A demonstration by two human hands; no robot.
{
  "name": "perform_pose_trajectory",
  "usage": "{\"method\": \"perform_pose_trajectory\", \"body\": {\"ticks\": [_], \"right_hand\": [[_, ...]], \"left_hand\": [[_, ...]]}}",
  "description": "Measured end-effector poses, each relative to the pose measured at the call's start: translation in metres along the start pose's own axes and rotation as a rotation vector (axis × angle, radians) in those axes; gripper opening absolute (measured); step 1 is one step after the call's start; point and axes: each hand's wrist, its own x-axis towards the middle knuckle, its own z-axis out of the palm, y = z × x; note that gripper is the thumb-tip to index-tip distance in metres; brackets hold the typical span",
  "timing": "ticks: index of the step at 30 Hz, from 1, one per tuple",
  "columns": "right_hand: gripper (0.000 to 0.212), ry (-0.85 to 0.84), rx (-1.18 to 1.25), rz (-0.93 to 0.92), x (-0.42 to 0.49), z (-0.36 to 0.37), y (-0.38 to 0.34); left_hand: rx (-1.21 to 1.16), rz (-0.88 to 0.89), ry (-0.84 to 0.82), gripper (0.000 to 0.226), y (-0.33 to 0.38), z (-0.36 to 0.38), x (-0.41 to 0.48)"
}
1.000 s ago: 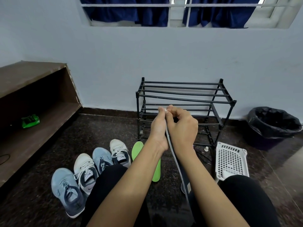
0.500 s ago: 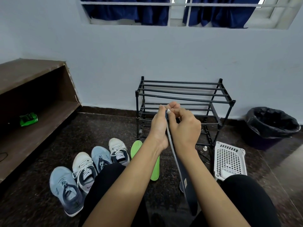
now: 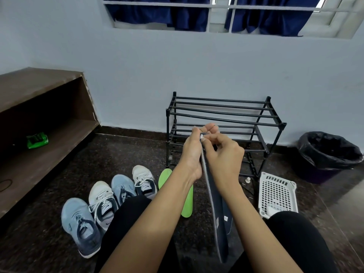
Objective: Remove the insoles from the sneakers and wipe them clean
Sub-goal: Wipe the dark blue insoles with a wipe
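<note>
Left hand [image 3: 192, 152] and right hand [image 3: 224, 158] clasp the dark insole [image 3: 217, 205] between them.

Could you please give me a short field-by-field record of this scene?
Left hand: grips the dark insole near its top end
Right hand: pinches a small white piece against that end; too small to identify
Dark insole: held edge-on, hanging between the forearms
Green insole: lies on the floor beside the sneakers
Sneakers: four in a row on the floor
Behind: black rack, white basket, black bin
</note>
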Motion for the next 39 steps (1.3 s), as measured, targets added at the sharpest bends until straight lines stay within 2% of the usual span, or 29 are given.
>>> {"method": "perform_pose_trajectory", "body": {"ticks": [2, 7, 12, 18, 23, 33, 36, 39], "right_hand": [[0.006, -0.016, 0.024, 0.028, 0.001, -0.002, 0.000], [0.015, 0.095, -0.084, 0.055, 0.010, 0.004, -0.002], [0.011, 0.027, -0.125, 0.047, -0.003, 0.001, 0.002], [0.014, 0.089, -0.166, 0.027, 0.009, 0.002, -0.001], [0.013, -0.029, -0.229, 0.061, -0.003, -0.009, 0.003], [0.012, 0.127, -0.225, -0.022, 0.004, -0.008, 0.003], [0.016, 0.077, -0.223, 0.005, 0.005, -0.011, 0.001], [0.015, -0.073, -0.256, 0.073, 0.000, -0.018, 0.000]], "left_hand": [[0.012, -0.003, 0.004, 0.045, -0.001, 0.001, 0.000], [0.034, -0.020, 0.000, 0.045, -0.006, 0.004, -0.003], [0.055, -0.012, 0.009, 0.045, -0.006, 0.003, -0.001], [0.059, -0.001, -0.004, 0.043, -0.008, 0.005, -0.002], [0.021, -0.016, 0.005, 0.044, -0.008, 0.006, 0.002], [0.021, -0.015, -0.046, 0.045, -0.011, 0.006, 0.003], [-0.017, -0.028, -0.052, 0.044, -0.009, 0.004, 0.004], [-0.092, -0.047, -0.044, 0.044, -0.007, 0.002, 0.008]]}}
